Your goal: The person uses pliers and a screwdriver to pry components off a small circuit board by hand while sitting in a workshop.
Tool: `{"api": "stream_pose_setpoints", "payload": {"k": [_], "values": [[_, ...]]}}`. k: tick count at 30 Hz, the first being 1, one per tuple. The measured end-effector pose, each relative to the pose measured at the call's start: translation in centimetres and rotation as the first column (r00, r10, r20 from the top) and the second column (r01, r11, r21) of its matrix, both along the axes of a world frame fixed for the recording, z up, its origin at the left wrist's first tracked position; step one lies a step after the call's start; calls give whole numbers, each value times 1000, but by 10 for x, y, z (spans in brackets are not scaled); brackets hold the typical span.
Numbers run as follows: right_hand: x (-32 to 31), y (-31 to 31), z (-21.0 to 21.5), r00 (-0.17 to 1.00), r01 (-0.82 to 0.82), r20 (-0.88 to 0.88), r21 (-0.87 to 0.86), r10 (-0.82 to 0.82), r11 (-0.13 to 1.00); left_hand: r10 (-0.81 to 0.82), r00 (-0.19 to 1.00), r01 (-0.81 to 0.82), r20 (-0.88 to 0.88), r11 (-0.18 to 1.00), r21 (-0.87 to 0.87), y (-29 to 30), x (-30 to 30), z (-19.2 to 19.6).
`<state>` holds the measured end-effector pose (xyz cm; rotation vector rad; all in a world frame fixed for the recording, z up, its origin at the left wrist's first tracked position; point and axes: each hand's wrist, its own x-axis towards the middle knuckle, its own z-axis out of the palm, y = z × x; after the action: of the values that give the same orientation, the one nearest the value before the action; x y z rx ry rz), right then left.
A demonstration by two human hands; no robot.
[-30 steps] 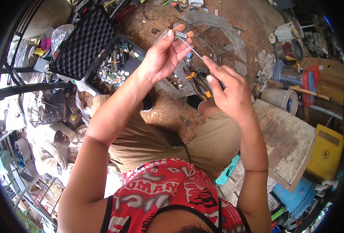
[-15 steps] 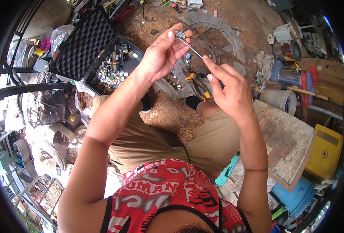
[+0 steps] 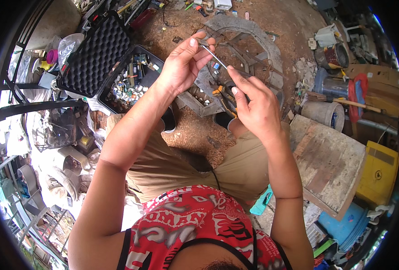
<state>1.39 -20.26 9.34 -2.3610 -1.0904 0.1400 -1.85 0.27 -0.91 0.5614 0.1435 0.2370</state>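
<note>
We see a thin metal rod held up between both hands, above the dirt ground and in front of the person's knees. It runs slantwise from upper left to lower right. The left hand pinches its upper end between thumb and fingertips, with the fingers curled close around it. The right hand pinches the lower end between thumb and forefinger, the other fingers folded loosely in.

Just beneath the right hand, on the ground, lie pliers with orange handles, partly hidden by the fingers. Around them sits a round grey concrete ring, with a small slotted block at its near edge.

To the left stands an open black case filled with small mixed parts, its foam-lined lid tipped back. On the right we find a weathered wooden board, a grey bucket, a yellow canister and a blue tub. The person wears tan shorts and a red printed top.
</note>
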Motion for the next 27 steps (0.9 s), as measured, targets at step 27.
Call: {"api": "stream_pose_setpoints", "payload": {"k": [27], "values": [[37, 49, -46, 992, 98, -109, 295, -69, 950, -232, 973, 232, 6, 971, -58, -18, -11, -20]]}}
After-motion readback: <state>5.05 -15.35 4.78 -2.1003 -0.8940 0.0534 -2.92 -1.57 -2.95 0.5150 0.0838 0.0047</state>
